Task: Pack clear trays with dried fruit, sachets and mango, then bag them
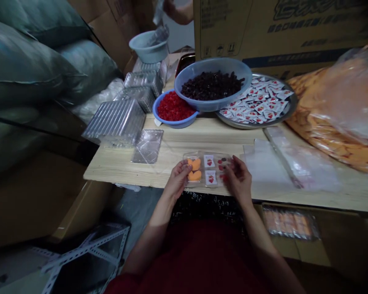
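A clear plastic tray [203, 183] is held level at the table's front edge. Its left end has orange heart-shaped pieces, the middle two white printed sachets [211, 177], and the right end dark and red pieces [221, 162]. My left hand [178, 177] grips the left end, thumb on top. At the right end, my right hand [239, 179] has its fingers curled over the tray's edge; some fingertips are blurred. A lone clear tray or lid [147, 146] lies on the table to the left.
Beyond stand a blue bowl of red pieces [174, 107], a larger bowl of dark pieces [213, 85] and a metal basin of sachets [260, 102]. Stacked clear trays [118, 118] are left; plastic bags [286, 157] and an orange-filled sack [334, 106] right. Another person's hand [180, 12] shows behind.
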